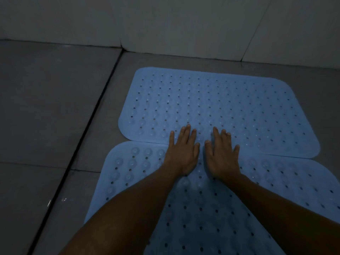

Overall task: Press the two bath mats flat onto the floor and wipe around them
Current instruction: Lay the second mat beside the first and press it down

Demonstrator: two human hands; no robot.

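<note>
Pressing step under way. Left hand (pixel 181 153) and right hand (pixel 222 155) lie side by side, fingers straight and spread, palms down across the seam: fingertips on the far mat (pixel 220 100), heels on the near mat (pixel 202 208) beneath the forearms. Both mats sit on the grey tiled floor (pixel 55 107). Advice: lean weight through the palms, then work outward so the suction cups seat. No cloth in view; wiping not yet begun.

Bare floor (pixel 46 111) lies open left of both bath mats (pixel 211 100). The wall (pixel 165 21) bounds the far side, leaving a narrow floor strip beyond the far mat.
</note>
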